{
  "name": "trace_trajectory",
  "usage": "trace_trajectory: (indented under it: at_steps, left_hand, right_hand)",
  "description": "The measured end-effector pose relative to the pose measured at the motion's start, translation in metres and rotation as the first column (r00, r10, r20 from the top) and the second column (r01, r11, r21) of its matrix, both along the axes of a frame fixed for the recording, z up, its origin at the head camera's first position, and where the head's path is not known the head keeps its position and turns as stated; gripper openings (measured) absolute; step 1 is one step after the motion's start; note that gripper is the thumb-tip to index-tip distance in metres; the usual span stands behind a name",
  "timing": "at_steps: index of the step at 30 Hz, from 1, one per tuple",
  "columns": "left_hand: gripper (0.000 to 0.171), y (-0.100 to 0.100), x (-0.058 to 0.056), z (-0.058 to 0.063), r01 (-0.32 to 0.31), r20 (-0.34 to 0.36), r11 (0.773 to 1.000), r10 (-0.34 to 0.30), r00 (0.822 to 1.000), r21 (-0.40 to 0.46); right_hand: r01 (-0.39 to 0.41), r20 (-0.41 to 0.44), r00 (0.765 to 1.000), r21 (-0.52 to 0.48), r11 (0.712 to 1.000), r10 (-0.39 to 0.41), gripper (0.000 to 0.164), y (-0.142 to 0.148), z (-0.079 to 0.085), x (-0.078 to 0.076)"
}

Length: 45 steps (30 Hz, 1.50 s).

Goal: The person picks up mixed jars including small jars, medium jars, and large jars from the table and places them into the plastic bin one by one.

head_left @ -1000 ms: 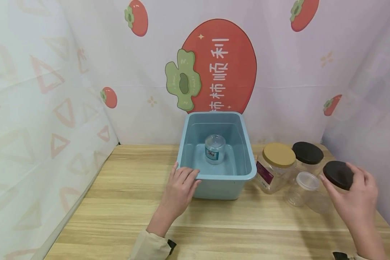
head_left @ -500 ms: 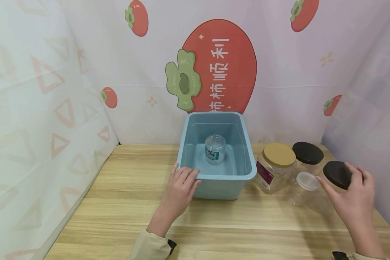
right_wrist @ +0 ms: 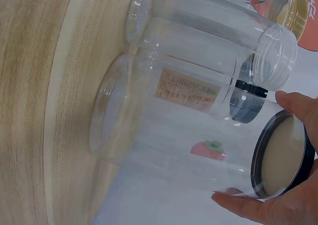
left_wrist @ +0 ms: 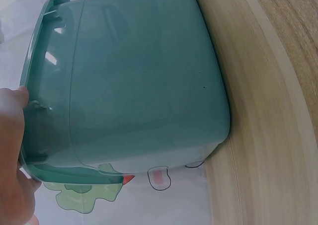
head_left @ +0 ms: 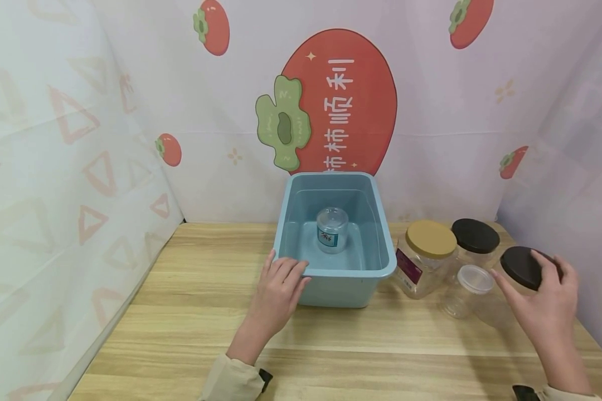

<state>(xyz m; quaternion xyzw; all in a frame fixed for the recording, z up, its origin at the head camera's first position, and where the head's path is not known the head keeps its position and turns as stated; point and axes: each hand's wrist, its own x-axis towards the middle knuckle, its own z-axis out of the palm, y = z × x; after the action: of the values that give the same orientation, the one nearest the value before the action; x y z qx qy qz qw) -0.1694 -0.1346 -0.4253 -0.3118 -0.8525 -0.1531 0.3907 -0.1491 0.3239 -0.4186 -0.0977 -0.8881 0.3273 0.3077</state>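
Note:
My left hand (head_left: 276, 292) holds the near left rim of a blue plastic bin (head_left: 338, 292), fingers laid over its edge. Its outer wall fills much of the left wrist view. Inside the bin stands a small clear jar (head_left: 332, 231) with a teal label. At the right, my right hand (head_left: 552, 303) grips a tall clear plastic jar (right_wrist: 169, 130) by its black lid (head_left: 527, 268), thumb on one side and fingers on the other. Beside my right thumb stands a slim clear jar with a translucent lid (head_left: 475, 279).
A wide clear jar with a gold lid (head_left: 431, 239) and a purple label stands just right of the bin. Behind it is another jar with a black lid (head_left: 475, 235). Printed curtains (head_left: 431, 139) close off the back and both sides of the wooden table (head_left: 190, 312).
My right hand shifted slightly left over the jar's lid. Since half a second ago, the black lid has moved a little up and to the right. My left hand and the bin stay put.

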Motion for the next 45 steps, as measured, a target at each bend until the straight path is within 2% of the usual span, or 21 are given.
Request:
trace_trajectory:
  at_steps: [8,16,25,33,36,43,45]
  left_hand:
    - [0.048,0.001,-0.001,0.000,0.002,-0.002,1.000,-0.002,1.000,-0.005]
    - [0.049,0.001,-0.001,0.001,0.004,-0.007,1.000,-0.004,1.000,-0.003]
    - [0.042,0.000,-0.001,0.002,0.004,0.005,1.000,-0.004,1.000,-0.007]
    - [0.046,0.001,-0.001,0.000,-0.003,-0.007,1.000,0.003,1.000,0.000]
    - [0.046,0.001,0.000,-0.001,-0.003,-0.007,1.000,0.003,1.000,0.018]
    - [0.052,0.004,0.001,-0.002,0.020,-0.002,0.995,-0.020,1.000,0.100]
    - [0.051,0.005,0.001,-0.002,0.026,0.008,0.991,-0.027,1.000,0.129]
  right_hand:
    - [0.011,-0.025,1.000,0.022,1.000,-0.011,0.079,0.004,-0.003,0.000]
    - [-0.009,-0.121,0.992,0.072,0.997,0.018,0.083,0.007,-0.001,-0.003]
    - [0.013,-0.023,1.000,0.092,0.996,-0.011,0.077,0.010,0.011,-0.002]
    - [0.001,-0.040,0.999,0.137,0.991,0.004,0.083,0.014,0.020,-0.002]
    - [-0.002,-0.061,0.998,0.143,0.990,0.011,0.088,0.015,0.023,-0.002]
    - [-0.012,-0.130,0.991,0.213,0.977,0.040,0.119,0.017,0.035,-0.004]
    - [-0.015,-0.136,0.990,0.229,0.973,0.047,0.121,0.018,0.039,-0.003]
